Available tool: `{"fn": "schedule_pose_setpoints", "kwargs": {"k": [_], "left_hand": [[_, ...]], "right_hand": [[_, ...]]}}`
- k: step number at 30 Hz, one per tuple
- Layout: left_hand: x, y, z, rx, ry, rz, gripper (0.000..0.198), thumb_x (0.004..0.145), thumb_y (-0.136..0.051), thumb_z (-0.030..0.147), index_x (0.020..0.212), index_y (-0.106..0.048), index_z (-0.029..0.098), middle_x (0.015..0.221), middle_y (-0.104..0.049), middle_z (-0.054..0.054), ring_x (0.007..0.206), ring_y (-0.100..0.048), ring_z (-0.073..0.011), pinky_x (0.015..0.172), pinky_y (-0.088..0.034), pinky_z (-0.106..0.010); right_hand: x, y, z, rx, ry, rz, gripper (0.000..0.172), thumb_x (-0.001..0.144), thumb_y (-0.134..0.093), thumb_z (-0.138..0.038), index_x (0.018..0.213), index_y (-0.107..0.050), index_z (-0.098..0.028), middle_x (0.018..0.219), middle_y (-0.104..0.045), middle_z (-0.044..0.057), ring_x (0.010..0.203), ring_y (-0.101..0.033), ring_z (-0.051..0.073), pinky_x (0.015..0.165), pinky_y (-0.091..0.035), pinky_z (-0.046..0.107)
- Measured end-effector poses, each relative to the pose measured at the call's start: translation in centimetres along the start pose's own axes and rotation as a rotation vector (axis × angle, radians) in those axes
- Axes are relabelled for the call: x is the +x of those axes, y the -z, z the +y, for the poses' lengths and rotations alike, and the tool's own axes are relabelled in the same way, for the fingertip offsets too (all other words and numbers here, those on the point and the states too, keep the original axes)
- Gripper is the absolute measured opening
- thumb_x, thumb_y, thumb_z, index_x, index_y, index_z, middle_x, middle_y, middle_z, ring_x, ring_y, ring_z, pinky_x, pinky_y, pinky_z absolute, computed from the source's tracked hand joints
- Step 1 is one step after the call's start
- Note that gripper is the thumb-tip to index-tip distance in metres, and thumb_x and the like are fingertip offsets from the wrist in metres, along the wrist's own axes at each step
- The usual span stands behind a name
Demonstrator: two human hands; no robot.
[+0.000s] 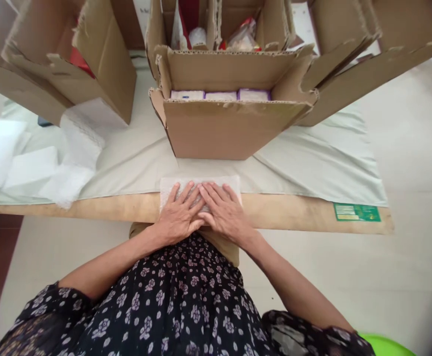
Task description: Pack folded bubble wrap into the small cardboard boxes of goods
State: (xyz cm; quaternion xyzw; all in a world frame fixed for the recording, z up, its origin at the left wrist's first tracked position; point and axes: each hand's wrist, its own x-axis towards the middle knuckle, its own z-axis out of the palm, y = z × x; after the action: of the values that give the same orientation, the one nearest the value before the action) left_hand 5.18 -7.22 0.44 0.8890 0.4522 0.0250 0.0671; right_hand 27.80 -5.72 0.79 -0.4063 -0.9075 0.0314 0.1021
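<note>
Left hand (pixel 176 217) and right hand (pixel 223 213): palms down, fingers fanned, both flat on white wrapping (pixel 166 189) at the near edge of the table (pixel 286 210). From the hands, 12 o'clock: front carton (pixel 208 128), three white packs (pixel 220 96) in a row (purple trim). 11 o'clock: left carton (pixel 110 64), something red (pixel 80 63) inside, mostly hidden.
</note>
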Motion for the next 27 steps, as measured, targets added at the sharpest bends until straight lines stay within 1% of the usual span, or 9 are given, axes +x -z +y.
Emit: {"fn": "schedule_pose_setpoints", "kwargs": {"k": [2,6,10,12,14,20,23,25,27], "left_hand": [[0.0,0.1,0.0,-0.007,0.001,-0.004,0.067,0.103,-0.049,0.055,0.16,-0.04,0.022,0.17,-0.038,-0.013,0.16,-0.028,-0.0367,0.13,-0.017,-0.065],[0.0,0.2,-0.1,-0.026,-0.001,0.002,0.066,0.101,-0.052,0.055,0.158,-0.043,0.023,0.171,-0.036,-0.013,0.16,-0.028,-0.0374,0.129,-0.017,-0.067],[0.1,0.2,-0.1,-0.038,-0.003,0.005,0.066,0.101,-0.052,0.055,0.158,-0.043,0.022,0.171,-0.034,-0.014,0.16,-0.027,-0.038,0.128,-0.018,-0.068],[0.0,0.1,0.0,-0.052,-0.007,0.008,0.066,0.101,-0.052,0.055,0.158,-0.043,0.022,0.17,-0.036,-0.015,0.16,-0.028,-0.0384,0.128,-0.018,-0.068],[-0.3,-0.1,0.0,-0.084,-0.006,0.028,0.065,0.101,-0.054,0.054,0.157,-0.045,0.022,0.17,-0.036,-0.015,0.16,-0.027,-0.0384,0.129,-0.017,-0.067],[-0.1,1.4,-1.8,-0.295,0.119,0.311,0.069,0.097,-0.061,0.04,0.159,-0.038,0.019,0.172,-0.027,-0.02,0.163,-0.019,-0.0376,0.129,-0.019,-0.062],[0.9,3.4,-4.2,-0.406,0.143,0.289,0.069,0.088,-0.068,0.033,0.151,-0.047,0.015,0.151,-0.058,-0.02,0.15,-0.043,-0.0373,0.128,-0.022,-0.062],[1.1,4.7,-5.9,-0.505,0.151,0.152,0.042,0.087,-0.066,0.031,0.126,-0.067,0.017,0.118,-0.075,-0.012,0.121,-0.065,-0.0323,0.119,-0.037,-0.056],[0.7,5.6,-7.1,-0.629,0.213,0.029,0.017,0.086,-0.065,0.033,0.094,-0.071,0.019,0.092,-0.075,-0.006,0.092,-0.069,-0.0255,0.099,-0.051,-0.046]], "right_hand": [[-0.5,-0.1,1.1,-0.011,-0.042,-0.024,0.058,0.109,-0.034,-0.048,0.153,-0.051,-0.015,0.159,-0.052,0.013,0.149,-0.047,0.029,0.124,-0.027,0.05],[-2.1,1.7,4.4,-0.055,-0.313,0.028,0.047,0.108,-0.039,-0.039,0.141,-0.061,-0.014,0.144,-0.066,0.016,0.136,-0.057,0.032,0.112,-0.039,0.05],[0.1,1.7,5.4,-0.013,-0.43,0.051,0.047,0.098,-0.058,-0.043,0.13,-0.065,-0.01,0.143,-0.065,0.021,0.129,-0.06,0.038,0.103,-0.045,0.052],[1.4,0.9,5.1,0.069,-0.436,0.064,0.03,0.095,-0.063,-0.041,0.107,-0.071,-0.015,0.142,-0.066,0.02,0.127,-0.061,0.038,0.101,-0.047,0.052],[1.9,0.3,4.5,0.178,-0.422,0.12,0.017,0.094,-0.062,-0.034,0.088,-0.067,-0.019,0.133,-0.071,0.017,0.122,-0.064,0.034,0.098,-0.049,0.049],[0.9,2.2,1.6,0.344,-0.29,0.483,0.005,0.097,-0.062,-0.023,0.092,-0.06,-0.024,0.115,-0.078,0.009,0.109,-0.073,0.025,0.094,-0.052,0.042],[0.5,3.4,0.3,0.485,-0.194,0.562,0.009,0.096,-0.061,-0.016,0.098,-0.061,-0.025,0.099,-0.079,0.004,0.094,-0.076,0.02,0.086,-0.057,0.037],[0.3,3.6,0.0,0.513,-0.26,0.59,0.006,0.096,-0.063,-0.019,0.097,-0.063,-0.025,0.091,-0.078,0.002,0.085,-0.076,0.019,0.08,-0.059,0.035],[-0.1,3.5,0.1,0.519,-0.411,0.62,0.003,0.095,-0.066,-0.026,0.095,-0.065,-0.024,0.084,-0.076,0.001,0.076,-0.073,0.018,0.073,-0.058,0.032]]}}
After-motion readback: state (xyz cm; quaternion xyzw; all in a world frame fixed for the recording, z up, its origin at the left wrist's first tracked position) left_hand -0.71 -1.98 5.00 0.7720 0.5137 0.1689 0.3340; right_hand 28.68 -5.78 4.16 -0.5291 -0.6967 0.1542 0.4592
